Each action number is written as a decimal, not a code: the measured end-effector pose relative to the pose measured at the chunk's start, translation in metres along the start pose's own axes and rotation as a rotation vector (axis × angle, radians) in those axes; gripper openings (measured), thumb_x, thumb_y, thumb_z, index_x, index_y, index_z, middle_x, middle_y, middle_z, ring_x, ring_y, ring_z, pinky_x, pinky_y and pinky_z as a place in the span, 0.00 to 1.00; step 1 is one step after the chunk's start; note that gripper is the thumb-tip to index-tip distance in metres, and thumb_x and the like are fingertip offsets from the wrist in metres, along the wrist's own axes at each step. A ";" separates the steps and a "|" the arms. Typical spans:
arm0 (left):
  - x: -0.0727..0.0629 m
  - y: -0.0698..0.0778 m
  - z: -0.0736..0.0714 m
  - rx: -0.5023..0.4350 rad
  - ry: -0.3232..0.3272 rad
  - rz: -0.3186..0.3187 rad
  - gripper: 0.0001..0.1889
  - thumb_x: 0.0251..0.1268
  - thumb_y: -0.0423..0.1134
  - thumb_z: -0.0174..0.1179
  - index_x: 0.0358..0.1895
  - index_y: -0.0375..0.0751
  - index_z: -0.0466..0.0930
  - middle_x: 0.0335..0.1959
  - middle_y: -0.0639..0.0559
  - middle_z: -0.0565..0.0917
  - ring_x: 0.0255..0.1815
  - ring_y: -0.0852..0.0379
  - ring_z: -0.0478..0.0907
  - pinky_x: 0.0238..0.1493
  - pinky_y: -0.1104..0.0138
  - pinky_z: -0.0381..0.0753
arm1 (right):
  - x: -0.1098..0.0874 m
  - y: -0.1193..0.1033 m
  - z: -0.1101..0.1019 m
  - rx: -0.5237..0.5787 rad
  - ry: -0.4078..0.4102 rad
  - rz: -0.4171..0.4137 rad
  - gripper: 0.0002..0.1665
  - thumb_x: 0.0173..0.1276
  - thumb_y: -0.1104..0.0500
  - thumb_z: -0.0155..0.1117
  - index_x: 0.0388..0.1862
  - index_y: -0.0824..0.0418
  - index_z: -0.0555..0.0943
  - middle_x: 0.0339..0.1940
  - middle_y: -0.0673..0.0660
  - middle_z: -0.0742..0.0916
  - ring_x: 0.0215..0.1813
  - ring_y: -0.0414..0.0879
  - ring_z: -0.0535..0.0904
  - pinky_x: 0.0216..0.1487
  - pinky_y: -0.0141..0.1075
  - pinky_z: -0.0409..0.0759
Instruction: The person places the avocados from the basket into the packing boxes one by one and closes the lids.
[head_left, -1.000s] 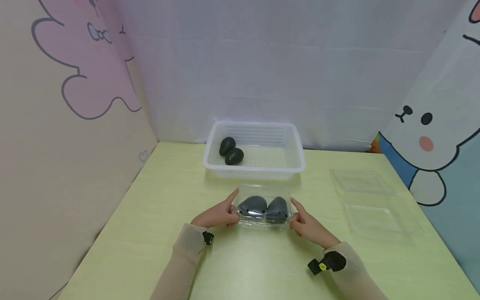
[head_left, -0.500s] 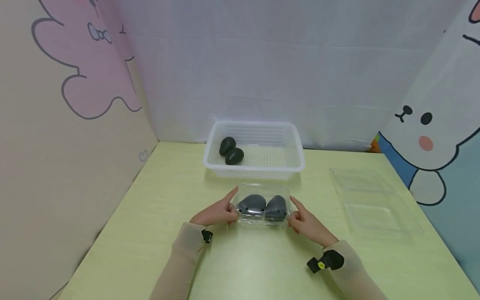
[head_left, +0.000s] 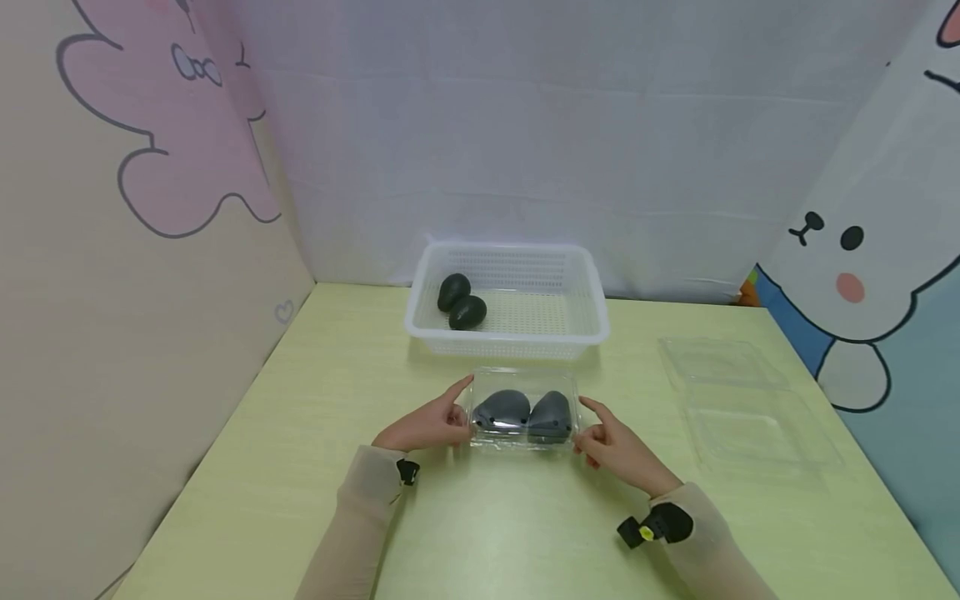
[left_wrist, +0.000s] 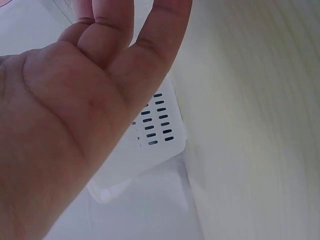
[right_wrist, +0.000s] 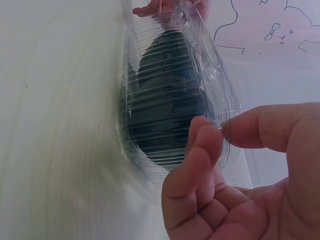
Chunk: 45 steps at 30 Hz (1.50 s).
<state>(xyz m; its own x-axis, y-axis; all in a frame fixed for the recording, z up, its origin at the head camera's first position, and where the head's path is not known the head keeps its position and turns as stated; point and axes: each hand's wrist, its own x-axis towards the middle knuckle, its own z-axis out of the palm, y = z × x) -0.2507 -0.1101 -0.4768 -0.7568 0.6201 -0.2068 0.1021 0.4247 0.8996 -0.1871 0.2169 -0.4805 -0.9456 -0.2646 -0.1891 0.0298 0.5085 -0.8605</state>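
A clear plastic clamshell box point(head_left: 525, 380) lies on the table, its lid over two dark avocados point(head_left: 503, 412). At its left end my left hand point(head_left: 427, 422) holds the edge, with the index finger stretched toward the far corner and the thumb near the front. My right hand point(head_left: 621, 452) is at the opposite end. In the right wrist view, its thumb and fingers point(right_wrist: 245, 127) pinch the box's rim. In the left wrist view my left hand point(left_wrist: 85, 105) shows mostly its palm; the fingertips are cut off at the top.
Behind the box stands a white perforated basket point(head_left: 510, 339) with two more avocados point(head_left: 468, 312) at its left side. Clear, unfilled plastic containers point(head_left: 757, 433) lie on the right of the pale yellow table point(head_left: 315, 400). A white cloth point(head_left: 525, 150) hangs at the back.
The plastic box and both hands have shifted very slightly left. The hands stay at the two ends of the box, and the basket's avocados lie as before.
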 end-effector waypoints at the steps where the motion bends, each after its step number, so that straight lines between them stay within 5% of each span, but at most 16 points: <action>1: 0.000 -0.001 0.000 0.003 -0.001 0.005 0.50 0.59 0.36 0.61 0.79 0.46 0.36 0.30 0.51 0.79 0.31 0.58 0.75 0.35 0.64 0.73 | 0.000 0.000 0.000 -0.001 -0.001 -0.001 0.41 0.74 0.55 0.54 0.78 0.59 0.47 0.35 0.57 0.85 0.29 0.48 0.77 0.37 0.39 0.75; 13: -0.003 0.005 -0.018 0.126 0.040 -0.018 0.49 0.58 0.44 0.67 0.77 0.41 0.45 0.37 0.52 0.82 0.38 0.57 0.79 0.44 0.61 0.76 | -0.001 0.000 0.000 0.016 0.004 0.002 0.39 0.75 0.56 0.54 0.78 0.59 0.49 0.35 0.57 0.85 0.28 0.47 0.76 0.36 0.39 0.74; 18: -0.003 0.012 -0.040 0.162 0.095 -0.042 0.34 0.65 0.46 0.62 0.71 0.39 0.61 0.38 0.48 0.81 0.37 0.54 0.81 0.46 0.59 0.75 | -0.001 0.000 0.000 0.013 -0.002 -0.002 0.39 0.75 0.55 0.53 0.78 0.59 0.48 0.35 0.58 0.85 0.28 0.47 0.76 0.37 0.39 0.73; 21: 0.002 0.022 -0.058 0.179 0.165 -0.017 0.20 0.70 0.43 0.57 0.59 0.38 0.71 0.38 0.41 0.80 0.37 0.46 0.81 0.42 0.60 0.75 | -0.003 0.001 0.001 0.015 0.013 -0.006 0.39 0.75 0.56 0.53 0.78 0.58 0.49 0.35 0.57 0.85 0.28 0.48 0.76 0.36 0.39 0.74; 25: 0.009 0.034 -0.085 0.235 0.343 0.029 0.12 0.72 0.40 0.54 0.52 0.37 0.73 0.40 0.39 0.79 0.38 0.41 0.79 0.37 0.60 0.75 | -0.005 0.002 0.006 0.023 0.005 -0.029 0.38 0.76 0.56 0.52 0.78 0.59 0.48 0.35 0.57 0.84 0.28 0.47 0.76 0.35 0.38 0.75; 29: 0.016 0.042 -0.112 0.296 0.531 0.027 0.15 0.71 0.40 0.52 0.56 0.38 0.72 0.44 0.40 0.77 0.42 0.44 0.76 0.40 0.57 0.75 | -0.007 0.001 0.011 0.040 -0.001 -0.045 0.39 0.75 0.56 0.52 0.78 0.60 0.49 0.35 0.58 0.84 0.28 0.47 0.77 0.34 0.37 0.75; 32: 0.022 0.042 -0.125 0.320 0.611 -0.002 0.19 0.71 0.40 0.51 0.61 0.38 0.69 0.51 0.36 0.74 0.48 0.41 0.74 0.46 0.51 0.74 | -0.007 0.001 0.014 0.056 0.000 -0.063 0.38 0.75 0.57 0.52 0.78 0.61 0.49 0.35 0.59 0.84 0.28 0.47 0.77 0.34 0.37 0.76; 40: 0.043 0.021 -0.131 0.422 0.636 -0.142 0.31 0.69 0.42 0.52 0.72 0.37 0.58 0.63 0.26 0.64 0.53 0.34 0.69 0.52 0.46 0.71 | -0.015 0.003 0.023 0.077 -0.014 -0.064 0.38 0.75 0.58 0.51 0.78 0.61 0.48 0.34 0.58 0.84 0.27 0.46 0.77 0.34 0.36 0.75; 45: 0.047 0.002 -0.129 0.382 0.653 -0.186 0.36 0.69 0.42 0.53 0.75 0.33 0.51 0.66 0.25 0.63 0.60 0.30 0.67 0.58 0.44 0.68 | -0.021 0.002 0.030 0.094 -0.028 -0.066 0.38 0.75 0.58 0.52 0.78 0.62 0.49 0.34 0.58 0.84 0.26 0.45 0.77 0.31 0.35 0.75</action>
<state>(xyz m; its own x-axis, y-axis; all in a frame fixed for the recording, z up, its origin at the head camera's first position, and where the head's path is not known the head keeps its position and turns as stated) -0.3696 -0.1649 -0.4354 -0.9981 0.0526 0.0331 0.0615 0.7549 0.6530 -0.1574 0.1992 -0.4928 -0.9373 -0.3179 -0.1426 -0.0005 0.4106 -0.9118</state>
